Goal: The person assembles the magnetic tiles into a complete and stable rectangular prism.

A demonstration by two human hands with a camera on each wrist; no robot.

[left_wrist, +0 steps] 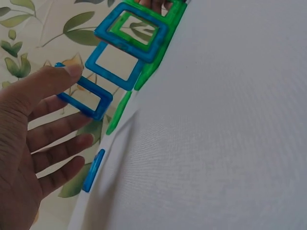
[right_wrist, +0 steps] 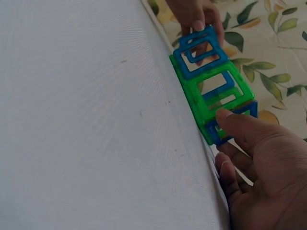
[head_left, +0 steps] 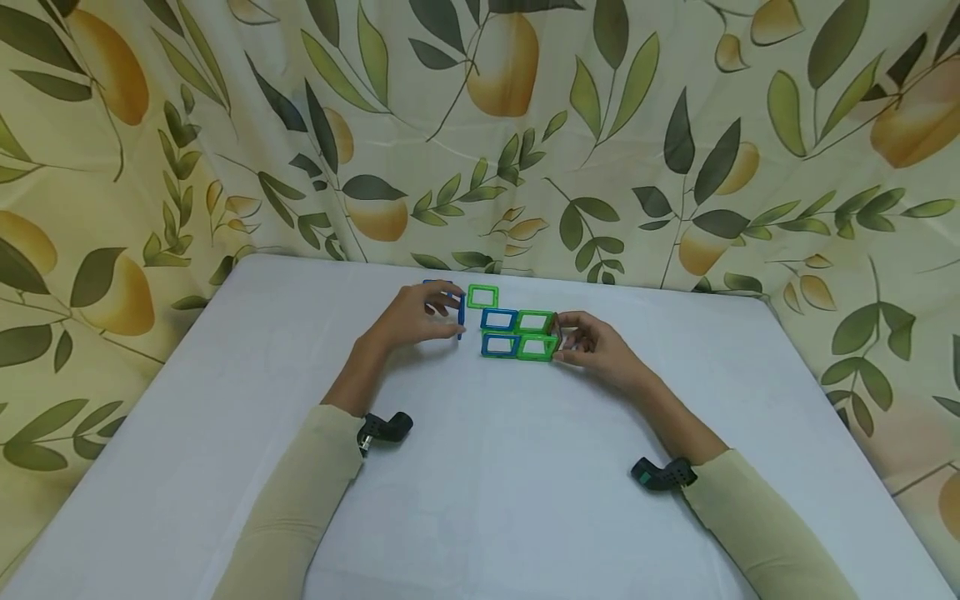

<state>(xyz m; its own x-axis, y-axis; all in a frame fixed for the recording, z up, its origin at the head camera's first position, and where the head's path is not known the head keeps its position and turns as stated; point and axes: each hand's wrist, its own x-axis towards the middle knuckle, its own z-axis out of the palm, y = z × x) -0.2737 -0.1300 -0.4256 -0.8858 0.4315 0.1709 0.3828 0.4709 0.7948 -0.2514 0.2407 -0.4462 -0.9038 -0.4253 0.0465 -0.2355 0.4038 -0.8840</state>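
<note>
My left hand (head_left: 408,317) pinches a blue square magnetic tile (head_left: 461,315) between thumb and fingers, held on edge just left of a box-like structure. That structure (head_left: 517,333) is built of open-framed blue and green magnetic tiles, blue at the left and green at the right. At its right end my right hand (head_left: 596,346) grips it, the thumb on a green tile (right_wrist: 194,96) near a blue end tile (right_wrist: 213,135). A gap shows between the held blue tile (left_wrist: 103,108) and the structure in the left wrist view.
A loose green tile (head_left: 471,297) lies behind the structure. Another blue tile (head_left: 431,282) lies partly hidden behind the left hand. White cloth (head_left: 480,483) covers the table, and a leaf-and-fruit patterned curtain (head_left: 480,183) hangs along its back edge.
</note>
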